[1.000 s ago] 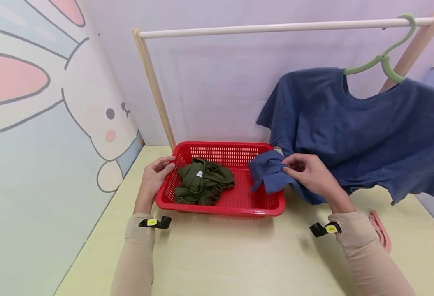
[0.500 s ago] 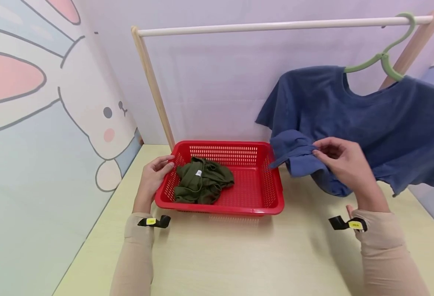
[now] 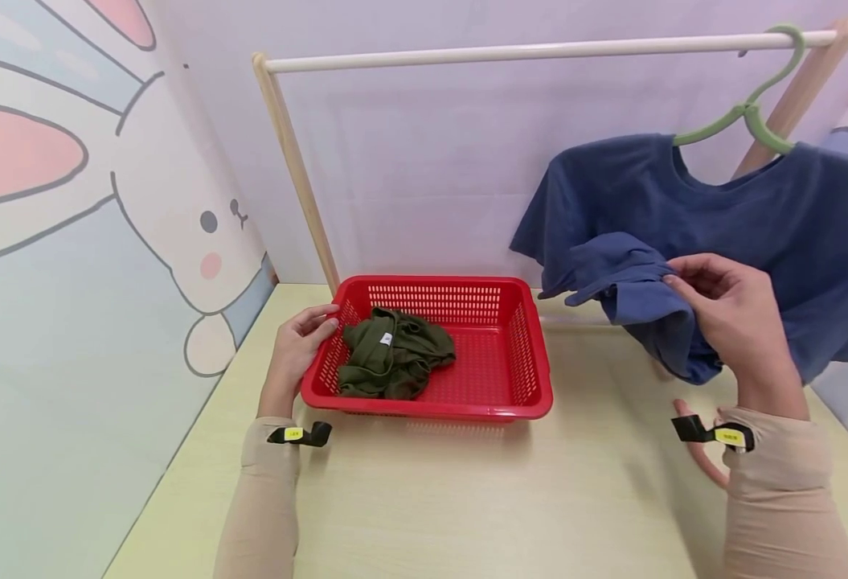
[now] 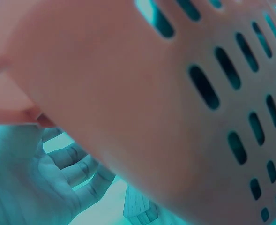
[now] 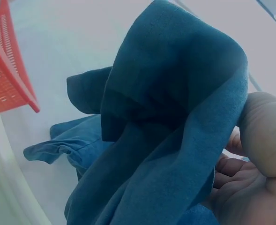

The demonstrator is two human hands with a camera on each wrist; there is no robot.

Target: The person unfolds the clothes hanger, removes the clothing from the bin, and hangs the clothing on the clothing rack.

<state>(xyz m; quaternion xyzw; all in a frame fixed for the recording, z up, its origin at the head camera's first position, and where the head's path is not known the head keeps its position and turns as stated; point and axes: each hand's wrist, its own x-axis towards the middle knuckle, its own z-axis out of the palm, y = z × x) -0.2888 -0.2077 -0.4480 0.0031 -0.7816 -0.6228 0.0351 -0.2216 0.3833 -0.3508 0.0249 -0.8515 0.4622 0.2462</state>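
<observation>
In the head view, a blue T-shirt (image 3: 727, 217) hangs from a green hanger (image 3: 749, 112) by its shoulders. My right hand (image 3: 735, 310) pinches a gathered fold of its lower part, lifted in front of the shirt. Close up in the right wrist view, the bunched blue cloth (image 5: 161, 126) loops over beside the thumb. My left hand (image 3: 297, 342) holds the left rim of a red perforated basket (image 3: 427, 412), fingers bent along its outer wall (image 4: 119, 103) in the left wrist view. A crumpled dark green garment (image 3: 395, 354) with a white tag lies inside the basket.
A white rail (image 3: 510, 54) on wooden posts (image 3: 295, 169) spans the back and carries the hanger. Partly behind the right forearm, a pink curved piece (image 3: 706, 458) lies on the pale table (image 3: 467, 498). A wall with a rabbit picture (image 3: 170, 201) borders the left.
My right hand has moved right and up, drawing the blue shirt's gathered lower part out from over the basket. The left hand and the basket have hardly moved.
</observation>
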